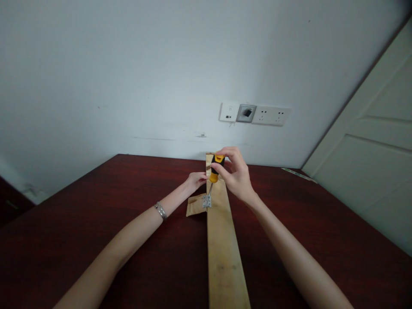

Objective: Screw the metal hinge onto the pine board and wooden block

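A long wooden plank (223,253) lies lengthwise on the dark red table. My right hand (237,177) grips a yellow and black screwdriver (218,162) by its handle, tilted, with the shaft pointing down. Its tip meets a small silver hinge (206,201) on the plank's left edge. That hinge spans the plank and a short piece of wood (195,206) to its left. Beyond the hinge, my left hand (197,180) holds the plank's left edge, fingers closed against it; part of its grip is hidden behind the wood.
The table (144,257) runs up to a pale wall (144,77). Wall sockets (272,115) and a black plug (247,112) sit above its back edge. A white panelled door (380,141) stands along the right side. A thin pale strip (299,175) lies near the back right corner.
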`<state>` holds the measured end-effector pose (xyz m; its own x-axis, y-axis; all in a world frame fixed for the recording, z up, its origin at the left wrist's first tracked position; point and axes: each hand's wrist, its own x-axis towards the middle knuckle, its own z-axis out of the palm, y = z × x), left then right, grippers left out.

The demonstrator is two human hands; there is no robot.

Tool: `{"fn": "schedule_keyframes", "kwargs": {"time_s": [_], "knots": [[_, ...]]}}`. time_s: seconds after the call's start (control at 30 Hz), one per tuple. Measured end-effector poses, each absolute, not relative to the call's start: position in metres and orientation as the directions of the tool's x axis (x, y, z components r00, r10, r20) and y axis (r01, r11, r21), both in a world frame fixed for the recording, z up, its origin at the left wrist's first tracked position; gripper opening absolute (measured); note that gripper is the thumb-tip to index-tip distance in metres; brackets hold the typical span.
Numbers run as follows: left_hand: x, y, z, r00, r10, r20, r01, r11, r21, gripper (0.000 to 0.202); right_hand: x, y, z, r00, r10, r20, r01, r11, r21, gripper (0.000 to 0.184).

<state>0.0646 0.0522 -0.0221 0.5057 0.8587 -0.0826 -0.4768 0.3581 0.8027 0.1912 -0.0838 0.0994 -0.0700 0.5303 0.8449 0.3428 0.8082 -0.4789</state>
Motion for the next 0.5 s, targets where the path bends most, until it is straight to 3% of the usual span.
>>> {"fn": "schedule_keyframes", "kwargs": {"time_s": [0.13, 0.23, 0.4, 0.5], "knots": [[0.0663, 0.0578, -0.0275, 0.476, 0.879, -0.039, -0.465, 0.289, 0.837, 0.022, 0.1906, -0.0852, 0.0974, -0.094, 0.581, 0.809, 0.328, 0.785, -0.526, 0.031], [0.0667, 0.0594, -0.0287, 0.481, 0.876, -0.019, -0.455, 0.269, 0.849, 0.019, 0.1908, -0.0844, 0.0959, -0.157, 0.563, 0.812, 0.281, 0.813, -0.509, 0.029], [0.0649, 0.0577, -0.0273, 0.488, 0.873, -0.005, -0.448, 0.255, 0.857, 0.018, 0.1898, -0.0844, 0.0957, -0.045, 0.538, 0.841, 0.387, 0.786, -0.482, 0.031], [0.0658, 0.0589, -0.0275, 0.489, 0.872, -0.011, -0.441, 0.259, 0.859, 0.019, 0.1917, -0.0859, 0.0967, -0.117, 0.562, 0.819, 0.348, 0.796, -0.496, 0.036]]}}
